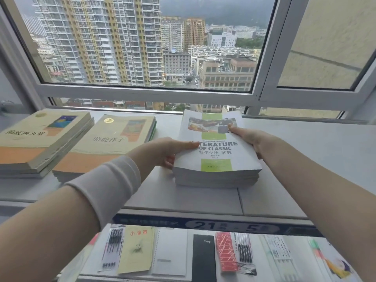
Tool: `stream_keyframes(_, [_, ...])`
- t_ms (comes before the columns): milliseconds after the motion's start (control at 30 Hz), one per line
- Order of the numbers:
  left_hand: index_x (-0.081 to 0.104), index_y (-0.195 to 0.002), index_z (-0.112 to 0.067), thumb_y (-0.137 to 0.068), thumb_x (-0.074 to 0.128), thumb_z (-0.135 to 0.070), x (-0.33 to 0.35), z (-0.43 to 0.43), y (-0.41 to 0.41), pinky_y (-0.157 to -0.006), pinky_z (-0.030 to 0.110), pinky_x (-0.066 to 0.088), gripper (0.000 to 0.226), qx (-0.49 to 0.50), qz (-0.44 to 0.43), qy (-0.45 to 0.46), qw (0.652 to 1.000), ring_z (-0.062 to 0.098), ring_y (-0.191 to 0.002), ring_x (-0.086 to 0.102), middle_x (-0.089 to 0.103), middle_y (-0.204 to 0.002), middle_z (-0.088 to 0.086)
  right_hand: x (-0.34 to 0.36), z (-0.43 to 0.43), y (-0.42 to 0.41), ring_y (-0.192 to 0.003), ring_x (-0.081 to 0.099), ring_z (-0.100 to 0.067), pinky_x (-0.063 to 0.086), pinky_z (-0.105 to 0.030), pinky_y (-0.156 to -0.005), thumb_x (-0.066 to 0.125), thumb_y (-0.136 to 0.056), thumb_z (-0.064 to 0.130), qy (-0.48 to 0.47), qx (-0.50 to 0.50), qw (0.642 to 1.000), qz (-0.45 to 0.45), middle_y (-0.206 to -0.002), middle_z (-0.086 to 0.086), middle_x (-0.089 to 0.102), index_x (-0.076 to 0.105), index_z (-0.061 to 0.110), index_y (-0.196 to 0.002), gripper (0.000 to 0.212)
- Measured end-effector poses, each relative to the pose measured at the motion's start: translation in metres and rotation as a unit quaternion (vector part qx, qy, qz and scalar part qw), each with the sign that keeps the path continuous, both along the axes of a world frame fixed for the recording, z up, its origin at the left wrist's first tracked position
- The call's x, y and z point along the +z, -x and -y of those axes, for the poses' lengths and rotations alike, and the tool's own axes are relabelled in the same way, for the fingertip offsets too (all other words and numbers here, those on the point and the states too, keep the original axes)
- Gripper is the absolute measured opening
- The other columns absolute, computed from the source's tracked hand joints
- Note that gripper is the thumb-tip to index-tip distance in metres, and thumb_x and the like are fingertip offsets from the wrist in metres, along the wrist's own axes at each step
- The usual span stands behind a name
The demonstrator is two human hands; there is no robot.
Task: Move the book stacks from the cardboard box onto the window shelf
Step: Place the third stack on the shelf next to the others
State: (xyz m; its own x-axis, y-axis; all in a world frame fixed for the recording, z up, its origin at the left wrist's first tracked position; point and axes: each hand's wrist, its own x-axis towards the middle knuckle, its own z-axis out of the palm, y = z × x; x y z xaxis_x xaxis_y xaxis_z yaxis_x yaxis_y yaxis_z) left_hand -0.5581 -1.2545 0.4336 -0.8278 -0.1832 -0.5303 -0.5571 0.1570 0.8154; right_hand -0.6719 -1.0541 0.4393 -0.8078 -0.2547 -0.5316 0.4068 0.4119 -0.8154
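Note:
A stack of white books with green patches on the cover [215,159] rests on the grey window shelf [305,151], right of centre. My left hand [166,149] grips the stack's left edge, thumb on the top cover. My right hand [247,137] holds the right edge, thumb pressed on the cover picture. Two more stacks lie on the shelf to the left: a cream and orange stack [107,143] in the middle and another cream and orange stack [38,139] at the far left. The cardboard box is out of view.
A large window frame [146,92] rises right behind the shelf. Below the shelf's front edge a lower display holds pen packs [113,249], a yellow notebook [138,251], a black diary [204,259] and other stationery. The shelf's right part is bare grey surface.

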Motion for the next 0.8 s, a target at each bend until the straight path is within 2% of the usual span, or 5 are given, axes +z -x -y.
stream_keyframes(200, [0.063, -0.119, -0.007, -0.075, 0.073, -0.048, 0.002, 0.006, 0.003, -0.086, 0.033, 0.055, 0.061, 0.01, 0.001, 0.054, 0.998, 0.021, -0.106, 0.067, 0.07, -0.114, 0.006, 0.002, 0.004, 0.003, -0.035, 0.063, -0.014, 0.051, -0.022, -0.036, 0.062, -0.083, 0.051, -0.042, 0.009, 0.999, -0.001, -0.056, -0.001, 0.069, 0.056, 0.012, -0.083, 0.039])
stream_keyframes(367, [0.062, -0.099, -0.012, -0.074, 0.073, -0.048, 0.008, 0.004, -0.001, -0.057, 0.02, 0.057, 0.044, 0.019, -0.014, 0.093, 0.995, 0.012, -0.074, 0.067, 0.07, -0.091, 0.002, -0.004, 0.011, 0.004, -0.074, 0.068, -0.02, 0.055, -0.036, -0.083, 0.062, -0.076, 0.062, -0.077, 0.018, 0.996, -0.041, -0.087, -0.003, 0.067, 0.056, 0.016, -0.082, 0.047])
stream_keyframes(467, [0.061, -0.106, -0.009, -0.073, 0.074, -0.047, 0.009, 0.003, -0.003, -0.061, 0.023, 0.057, 0.052, 0.028, -0.025, 0.117, 0.992, 0.014, -0.075, 0.067, 0.07, -0.093, 0.004, -0.005, 0.012, 0.004, -0.098, 0.067, -0.026, 0.05, -0.04, -0.097, 0.062, -0.071, 0.067, -0.126, 0.023, 0.986, -0.103, -0.103, -0.007, 0.07, 0.059, 0.016, -0.079, 0.051])
stream_keyframes(667, [0.06, -0.086, -0.009, -0.071, 0.073, -0.054, 0.01, -0.003, -0.002, -0.047, 0.018, 0.053, 0.049, 0.033, -0.049, 0.218, 0.974, 0.012, -0.062, 0.063, 0.065, -0.076, -0.001, -0.007, 0.007, 0.002, -0.062, 0.059, -0.018, 0.044, -0.028, -0.053, 0.058, -0.079, 0.062, -0.145, 0.02, 0.979, -0.142, -0.074, -0.002, 0.061, 0.052, 0.013, -0.074, 0.049])
stream_keyframes(800, [0.049, -0.064, -0.009, -0.077, 0.063, -0.059, 0.014, -0.011, -0.002, -0.045, 0.021, 0.046, 0.054, -0.004, -0.021, 0.337, 0.941, 0.015, -0.057, 0.056, 0.055, -0.066, 0.002, -0.006, 0.008, -0.003, -0.068, 0.06, -0.023, 0.05, -0.031, -0.063, 0.049, -0.08, 0.068, -0.18, 0.037, 0.97, -0.158, -0.08, -0.005, 0.062, 0.055, 0.012, -0.078, 0.056])
